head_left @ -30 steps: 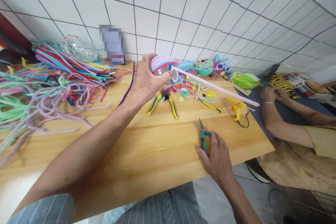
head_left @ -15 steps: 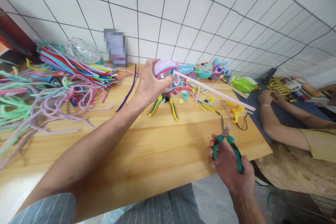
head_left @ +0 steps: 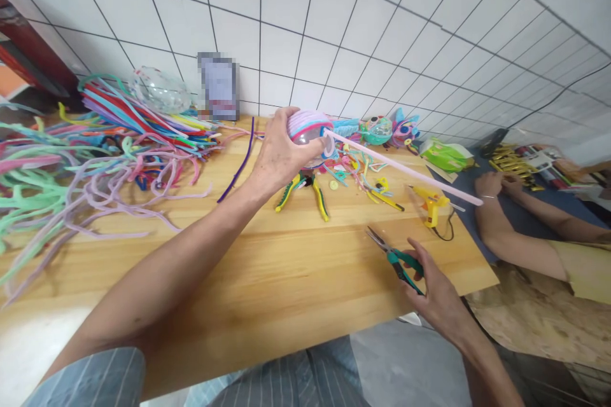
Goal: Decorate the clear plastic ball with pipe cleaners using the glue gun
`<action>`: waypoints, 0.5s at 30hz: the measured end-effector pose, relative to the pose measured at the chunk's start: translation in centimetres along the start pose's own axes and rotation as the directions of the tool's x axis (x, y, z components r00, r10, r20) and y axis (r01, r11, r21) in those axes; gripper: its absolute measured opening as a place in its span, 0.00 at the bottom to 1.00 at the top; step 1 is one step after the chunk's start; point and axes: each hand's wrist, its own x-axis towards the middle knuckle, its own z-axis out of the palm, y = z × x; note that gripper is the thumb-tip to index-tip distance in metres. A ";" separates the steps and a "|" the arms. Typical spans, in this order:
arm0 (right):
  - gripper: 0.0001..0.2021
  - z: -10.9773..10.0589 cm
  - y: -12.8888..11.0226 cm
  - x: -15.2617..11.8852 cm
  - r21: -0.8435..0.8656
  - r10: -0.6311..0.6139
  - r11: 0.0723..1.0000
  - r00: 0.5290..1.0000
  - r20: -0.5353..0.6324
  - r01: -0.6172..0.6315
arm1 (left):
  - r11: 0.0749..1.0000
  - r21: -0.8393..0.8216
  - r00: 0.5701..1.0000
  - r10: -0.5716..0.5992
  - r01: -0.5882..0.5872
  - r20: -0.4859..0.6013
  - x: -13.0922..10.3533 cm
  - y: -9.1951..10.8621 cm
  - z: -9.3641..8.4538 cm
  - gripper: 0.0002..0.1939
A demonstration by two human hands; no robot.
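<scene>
My left hand [head_left: 281,149] is wrapped round a clear ball [head_left: 310,122] banded with lilac, blue and pink pipe cleaners. From the ball a long pale pink pipe cleaner [head_left: 405,170] sticks out to the right. Low on the right, my right hand [head_left: 432,283] holds green-handled pliers [head_left: 394,257] by the grips, with the jaws pointing up and left over the wooden table [head_left: 286,267]. Behind my left hand's wrist and below the ball lie yellow and black handled pliers [head_left: 321,198].
Heaped pipe cleaners [head_left: 95,165] cover the left side. A purple pipe cleaner [head_left: 241,168], colourful scraps [head_left: 353,162], decorated figures [head_left: 377,130] and a yellow glue gun [head_left: 433,205] lie along the table. Another person's arms [head_left: 506,229] rest at the right.
The green pliers in my right hand have swung round, their jaws now pointing left instead of up. My left hand still holds the ball. The view has shifted slightly.
</scene>
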 end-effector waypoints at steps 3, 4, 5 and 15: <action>0.40 2.1 -0.4 -0.7 -0.119 -0.120 0.986 0.993 -0.020 0.117 | 1.000 0.019 0.999 -0.009 0.008 0.045 -0.7 -0.2 0.8 0.32; 0.40 2.9 -0.5 -0.8 -0.150 -0.161 0.976 0.987 -0.026 0.155 | 1.000 0.026 0.998 -0.019 0.017 0.063 -0.9 -0.2 1.1 0.33; 0.40 3.5 -0.7 -0.8 -0.170 -0.197 0.967 0.980 -0.032 0.189 | 0.999 0.035 0.997 -0.028 0.026 0.078 -1.2 -0.3 1.3 0.33; 0.21 -1.1 1.0 16.9 -0.259 -0.142 0.961 0.978 -0.153 0.099 | 0.999 0.049 0.995 -0.015 0.010 0.096 -1.4 0.2 0.8 0.32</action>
